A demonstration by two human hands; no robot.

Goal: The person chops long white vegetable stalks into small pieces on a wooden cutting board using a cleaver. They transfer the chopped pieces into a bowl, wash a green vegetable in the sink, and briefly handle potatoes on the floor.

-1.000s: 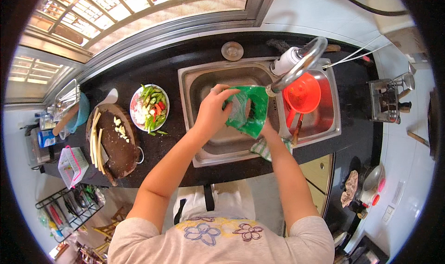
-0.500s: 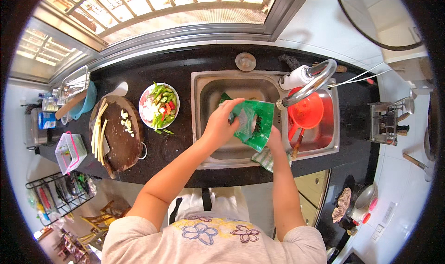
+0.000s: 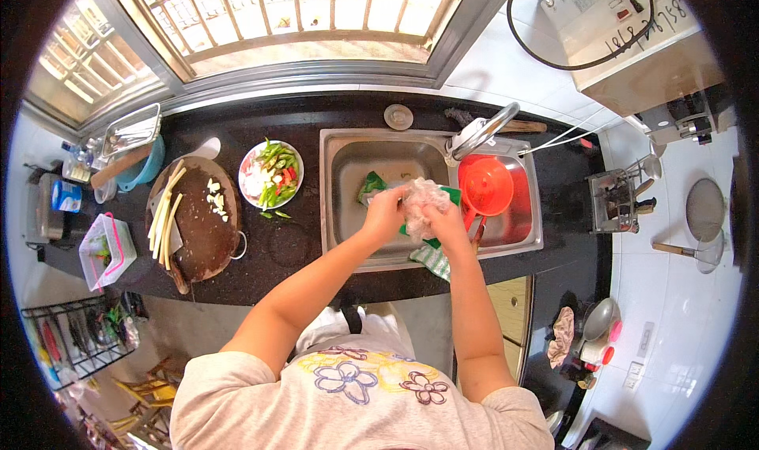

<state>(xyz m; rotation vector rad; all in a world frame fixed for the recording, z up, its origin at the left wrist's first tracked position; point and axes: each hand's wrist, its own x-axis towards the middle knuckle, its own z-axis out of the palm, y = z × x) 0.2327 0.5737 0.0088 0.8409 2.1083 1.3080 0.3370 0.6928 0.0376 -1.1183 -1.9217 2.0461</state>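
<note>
Over the left sink basin (image 3: 345, 221), a crumpled clear plastic bag (image 3: 424, 200) is bunched between my two hands. My left hand (image 3: 385, 215) grips its left side with curled fingers. On the other side my right hand (image 3: 447, 223) is closed on the same bag, its fingertips pressed into the plastic. Parts of a green packet (image 3: 453, 195) show behind the bag; which hand holds it I cannot make out. Another green piece (image 3: 369, 188) lies in the basin, left of my left hand. A green-and-white striped cloth (image 3: 432, 261) hangs over the sink's front edge.
The faucet (image 3: 484, 134) arches over the divider, beside a red plastic ladle-like scoop (image 3: 485, 185) in the right basin. Leftward stand a plate of cut peppers (image 3: 271, 173) and a round chopping board (image 3: 207, 241) with stalks, chopped white pieces and a knife.
The green packet, earlier held up in front, is now mostly behind the bunched clear plastic. My right hand has come up from behind it onto the plastic. The view has shifted.
</note>
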